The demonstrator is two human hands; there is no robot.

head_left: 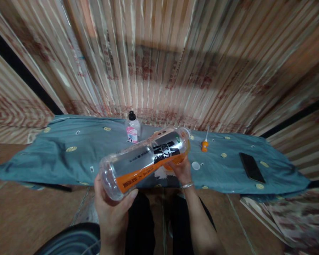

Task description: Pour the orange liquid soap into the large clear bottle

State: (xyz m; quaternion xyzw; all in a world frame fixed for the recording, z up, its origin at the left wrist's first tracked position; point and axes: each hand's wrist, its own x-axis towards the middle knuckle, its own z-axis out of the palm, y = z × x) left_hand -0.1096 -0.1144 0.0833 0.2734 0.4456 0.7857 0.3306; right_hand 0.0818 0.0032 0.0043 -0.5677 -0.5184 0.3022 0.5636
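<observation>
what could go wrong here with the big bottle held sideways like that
The clear bottle lies tilted between the left hand and right hand, uncapped, its white cap on the cloth; any residue could drip out. If it slips, it might knock over the small bottle or hit the phone.
</observation>
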